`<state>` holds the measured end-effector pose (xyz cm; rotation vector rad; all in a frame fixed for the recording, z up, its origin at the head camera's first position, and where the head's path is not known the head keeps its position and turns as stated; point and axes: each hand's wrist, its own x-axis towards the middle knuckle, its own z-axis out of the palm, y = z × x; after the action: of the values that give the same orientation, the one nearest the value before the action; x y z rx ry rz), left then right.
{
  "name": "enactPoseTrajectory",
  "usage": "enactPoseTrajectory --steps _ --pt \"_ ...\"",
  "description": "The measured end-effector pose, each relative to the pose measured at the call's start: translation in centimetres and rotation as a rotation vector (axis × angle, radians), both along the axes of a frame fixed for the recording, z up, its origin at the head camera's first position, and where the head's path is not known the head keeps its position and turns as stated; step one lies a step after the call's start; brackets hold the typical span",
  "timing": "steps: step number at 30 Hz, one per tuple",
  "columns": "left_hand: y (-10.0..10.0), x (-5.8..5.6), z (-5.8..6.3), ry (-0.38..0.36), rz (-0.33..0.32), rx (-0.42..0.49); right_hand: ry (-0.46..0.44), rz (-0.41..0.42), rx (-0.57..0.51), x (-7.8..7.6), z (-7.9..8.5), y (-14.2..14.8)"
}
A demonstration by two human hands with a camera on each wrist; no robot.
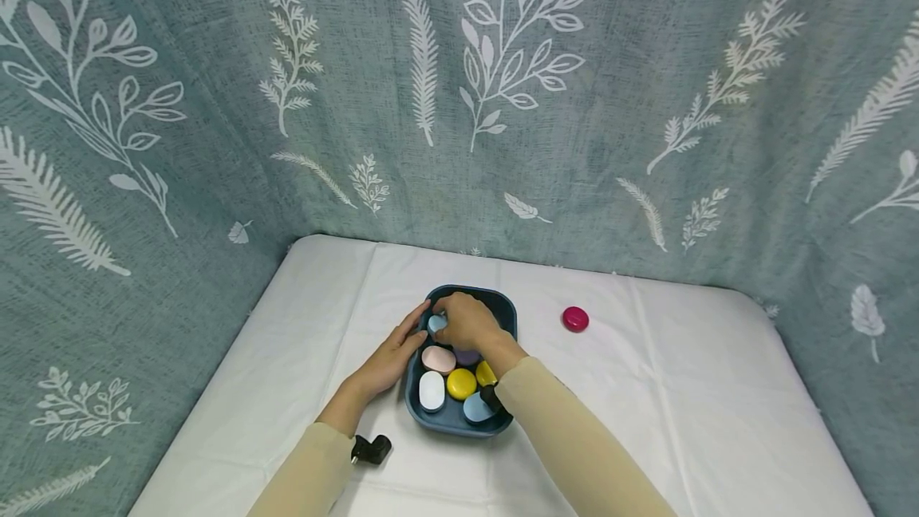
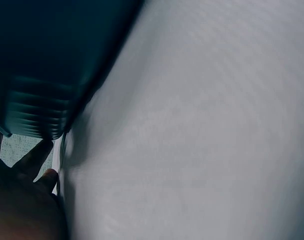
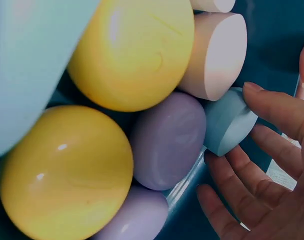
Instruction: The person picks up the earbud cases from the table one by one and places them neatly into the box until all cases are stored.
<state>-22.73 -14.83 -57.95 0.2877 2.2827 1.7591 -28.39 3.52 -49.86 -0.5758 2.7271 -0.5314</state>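
In the head view my right hand (image 1: 468, 324) reaches into the far end of a dark blue tray (image 1: 459, 428). Its thumb and fingers pinch a small smooth light-blue piece (image 3: 227, 125) with a flat slanted face, beside the tray's left wall. My left hand (image 1: 388, 356) rests along the outside of that wall, fingers extended against it. Close to the pinched piece lie a pale pink oval piece (image 1: 439, 359) and a purple rounded piece (image 3: 169, 141). Nearer the front sit glossy yellow round pieces (image 1: 462, 384), a white oblong piece (image 1: 432, 391) and another light-blue piece (image 1: 478, 407).
A shiny dark-red disc (image 1: 575, 319) lies alone on the white cloth (image 1: 646, 405), right of the tray. Black wrist-camera mounts (image 1: 371, 450) show at both wrists. A green leaf-patterned curtain (image 1: 445, 102) hangs along the back and sides.
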Motion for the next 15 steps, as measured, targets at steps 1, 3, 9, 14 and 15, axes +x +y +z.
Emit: enactPoseTrajectory --steps 1,3,9,14,15 --pt "0.02 -0.01 0.03 0.000 -0.001 0.001 0.001 0.001 0.004 0.00 -0.07 0.00" --pt "0.07 -0.03 0.07 0.000 -0.002 0.002 0.003 -0.001 0.007 0.01 -0.19 0.01" --pt "0.13 -0.09 -0.10 -0.002 -0.005 0.007 -0.013 -0.012 0.008 0.13 -0.41 -0.05" --pt "0.05 -0.11 -0.12 0.000 -0.004 0.004 -0.010 -0.008 0.008 0.11 -0.37 -0.10" --pt "0.04 -0.09 -0.06 0.001 -0.003 0.003 -0.007 -0.009 0.010 0.11 -0.34 -0.09"
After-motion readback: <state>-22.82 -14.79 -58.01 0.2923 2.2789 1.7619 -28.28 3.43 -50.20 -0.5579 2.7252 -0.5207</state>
